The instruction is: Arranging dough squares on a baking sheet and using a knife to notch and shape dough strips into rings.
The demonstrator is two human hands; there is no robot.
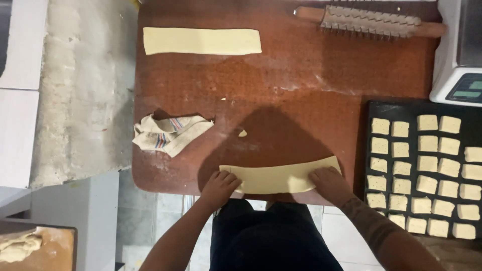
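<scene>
The board (301, 85) carries a dough strip (281, 176) at its near edge. The left hand (219, 186) rests on the strip's left end, the right hand (326, 183) on its right end. A cloth (168, 133) lies left of centre, behind the left hand. A second strip (202, 40) lies at the far left. A roller cutter (371, 21) lies at the far right. A tray (369, 108) of dough squares (427, 163) sits right of the board, with a scale (459, 65) behind it.

The brown table (301, 85) bears two dough strips (202, 40) (273, 176), a striped cloth (168, 133), a spiked roller (369, 21), and a black tray (369, 108).
</scene>
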